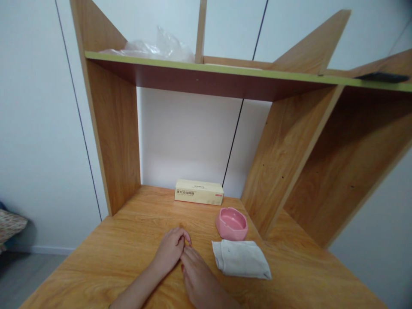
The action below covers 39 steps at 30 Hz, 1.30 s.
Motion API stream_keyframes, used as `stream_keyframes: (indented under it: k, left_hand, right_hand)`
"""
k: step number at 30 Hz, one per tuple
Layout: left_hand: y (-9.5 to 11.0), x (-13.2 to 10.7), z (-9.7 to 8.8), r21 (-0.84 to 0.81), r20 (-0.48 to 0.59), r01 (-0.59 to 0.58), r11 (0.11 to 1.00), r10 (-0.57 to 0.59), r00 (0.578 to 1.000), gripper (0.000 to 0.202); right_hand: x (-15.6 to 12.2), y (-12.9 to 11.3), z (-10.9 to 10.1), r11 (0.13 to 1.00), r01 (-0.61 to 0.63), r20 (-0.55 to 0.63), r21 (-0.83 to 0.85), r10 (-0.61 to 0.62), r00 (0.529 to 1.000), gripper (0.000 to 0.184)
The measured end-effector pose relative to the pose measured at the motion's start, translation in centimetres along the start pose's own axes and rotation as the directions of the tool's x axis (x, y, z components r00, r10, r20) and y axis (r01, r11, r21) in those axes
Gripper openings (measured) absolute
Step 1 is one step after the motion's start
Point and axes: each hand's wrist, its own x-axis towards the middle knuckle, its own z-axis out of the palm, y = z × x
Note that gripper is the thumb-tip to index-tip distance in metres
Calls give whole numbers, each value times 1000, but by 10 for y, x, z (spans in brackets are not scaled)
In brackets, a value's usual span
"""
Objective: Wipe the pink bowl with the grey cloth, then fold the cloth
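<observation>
My left hand (171, 249) rests on the wooden tabletop, its fingers loosely bent and partly hidden. Against it lies my right hand (197, 271), fingers stretched out and touching the left. I see nothing held in either one. To the right of my hands is a folded whitish cloth (243, 258). Just behind the cloth stands a pink, many-sided ashtray (232, 224) with notches in its rim. Farther back, a long cream box (198, 193) with printed lettering sits near the wall.
A wooden shelf (206, 68) with a green front edge spans above the desk (144, 227), carrying clear plastic film (161, 47) and a dark flat object (383, 77). Upright wooden panels (112, 137) bound the desk's back. Patterned fabric (11, 225) shows at far left.
</observation>
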Motion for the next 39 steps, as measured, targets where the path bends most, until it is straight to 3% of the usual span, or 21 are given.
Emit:
stream_keyframes:
  k: [39]
  left_hand:
    - [3, -2, -3, -17, -2, -8, 1000, 8, 1000, 29]
  right_hand:
    - [-1, -5, -3, 1000, -17, 0, -16, 17, 1000, 58]
